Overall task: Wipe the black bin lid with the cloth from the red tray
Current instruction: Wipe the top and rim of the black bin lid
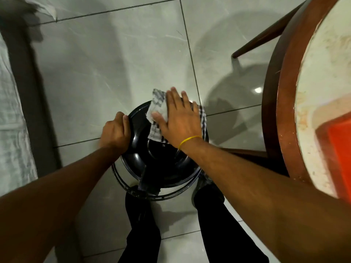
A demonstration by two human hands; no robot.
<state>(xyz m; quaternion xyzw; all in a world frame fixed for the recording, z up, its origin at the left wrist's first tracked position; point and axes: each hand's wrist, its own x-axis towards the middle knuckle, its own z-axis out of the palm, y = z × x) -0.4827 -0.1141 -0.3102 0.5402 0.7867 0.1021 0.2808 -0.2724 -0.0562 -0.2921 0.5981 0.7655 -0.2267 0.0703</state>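
A round black bin lid (157, 162) sits on a bin on the tiled floor, right below me. My left hand (115, 131) grips the lid's left rim with curled fingers. My right hand (179, 118) lies flat, fingers spread, pressing a white cloth with dark checked stripes (157, 109) onto the far right part of the lid. The cloth sticks out past my fingers on the far side. The red tray (340, 147) stands on the round table at the right edge of the view.
A round table (322, 88) with a brown wooden rim stands close on the right, one leg (266, 37) reaching over the floor. White fabric (11, 114) lies along the left edge. My legs in black trousers (144, 224) stand just behind the bin.
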